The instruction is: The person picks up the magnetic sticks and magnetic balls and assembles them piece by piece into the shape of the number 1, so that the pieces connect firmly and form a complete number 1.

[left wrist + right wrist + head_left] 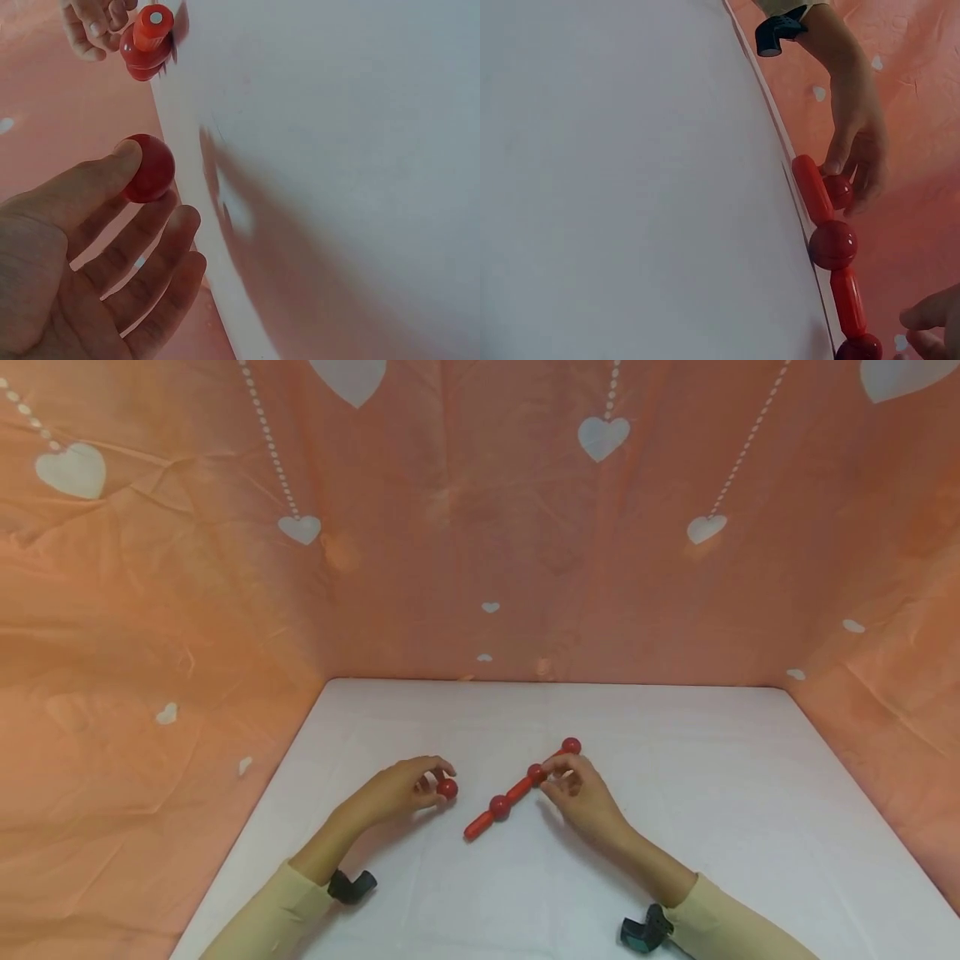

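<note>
My left hand (405, 789) pinches a glossy red ball (154, 169) between thumb and fingertips, with the other fingers spread loosely below it in the left wrist view. Across the white table lies a slanting chain of red rods and balls. Its near end is a ribbed red rod (478, 825), followed by a ball (500, 807), another rod (847, 300) and more pieces up to a far end ball (572, 745). My right hand (581, 797) is beside the chain's middle ball (536, 774), fingers bent loosely. In the right wrist view a gap shows between its fingertips (915, 319) and the chain.
A white table (712, 777) spreads under both hands. Orange-pink cloth (525, 543) with white hearts hangs behind it and along both sides. Dark wrist cameras (352, 887) stick out near the beige sleeves (270, 914).
</note>
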